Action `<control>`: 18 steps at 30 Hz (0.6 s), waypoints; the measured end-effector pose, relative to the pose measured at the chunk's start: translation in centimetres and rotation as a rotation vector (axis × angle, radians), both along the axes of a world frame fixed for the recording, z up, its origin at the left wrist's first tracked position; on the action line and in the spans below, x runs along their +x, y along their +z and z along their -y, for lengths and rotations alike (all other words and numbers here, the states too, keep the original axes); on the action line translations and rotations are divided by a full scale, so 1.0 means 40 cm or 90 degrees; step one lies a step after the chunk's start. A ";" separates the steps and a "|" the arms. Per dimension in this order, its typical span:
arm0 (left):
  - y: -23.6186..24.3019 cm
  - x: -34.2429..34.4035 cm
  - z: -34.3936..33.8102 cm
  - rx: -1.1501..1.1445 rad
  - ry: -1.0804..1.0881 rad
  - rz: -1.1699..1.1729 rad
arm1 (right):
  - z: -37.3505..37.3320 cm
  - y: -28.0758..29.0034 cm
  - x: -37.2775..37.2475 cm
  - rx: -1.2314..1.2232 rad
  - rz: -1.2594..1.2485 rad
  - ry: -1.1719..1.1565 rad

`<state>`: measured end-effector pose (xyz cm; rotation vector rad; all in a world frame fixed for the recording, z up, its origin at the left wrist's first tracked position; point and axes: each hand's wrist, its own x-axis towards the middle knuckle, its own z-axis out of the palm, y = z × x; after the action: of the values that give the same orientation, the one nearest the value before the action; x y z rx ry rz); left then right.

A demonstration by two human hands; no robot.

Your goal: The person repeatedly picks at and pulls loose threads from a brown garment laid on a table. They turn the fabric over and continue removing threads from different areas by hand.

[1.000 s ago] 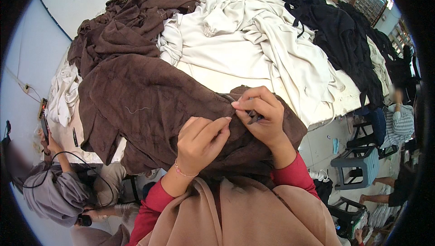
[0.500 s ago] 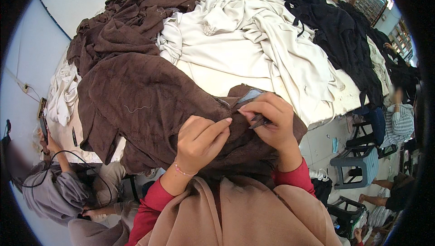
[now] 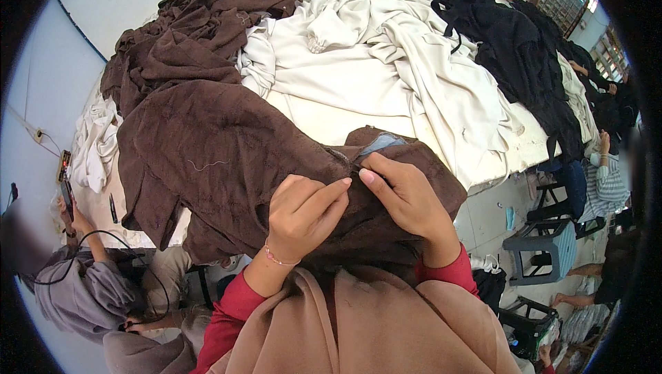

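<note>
Across my lap and the table edge lies a brown cloth garment [image 3: 200, 146], with a light blue-grey patch [image 3: 383, 143] showing at its open edge. My left hand [image 3: 303, 212] is closed, pinching the brown cloth beside the seam. Right beside it, my right hand [image 3: 407, 198] is closed at the same seam, its thumb near the left fingertips. The small black thread snips seen in it half a second ago are mostly hidden behind the fingers now. A loose pale thread [image 3: 207, 165] rests on the brown cloth.
Heaped on the table are more brown cloth [image 3: 186, 50], white cloth [image 3: 345, 64] and black cloth [image 3: 510, 57]. A person in grey [image 3: 83, 298] sits at the left near black snips [image 3: 113, 208]. Grey plastic stools [image 3: 545, 253] and other people are at the right.
My right hand has turned over, so its back faces up and the black snips have gone from sight. Its thumb has come closer to my left fingertips. My left hand stays put.
</note>
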<state>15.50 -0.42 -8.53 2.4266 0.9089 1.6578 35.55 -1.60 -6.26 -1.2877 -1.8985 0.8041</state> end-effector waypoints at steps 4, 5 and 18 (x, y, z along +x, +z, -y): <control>-0.001 0.000 -0.002 0.005 0.001 -0.007 | -0.001 0.000 -0.001 0.009 -0.003 0.002; -0.001 -0.001 -0.002 0.006 0.000 -0.006 | -0.001 0.000 -0.003 0.015 -0.007 0.000; 0.001 0.002 -0.009 0.022 0.001 0.007 | -0.002 -0.008 -0.008 0.049 0.019 -0.022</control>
<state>15.56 -0.07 -8.49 2.4369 0.8888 1.7001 35.21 -1.53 -6.57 -1.2888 -1.9063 0.6906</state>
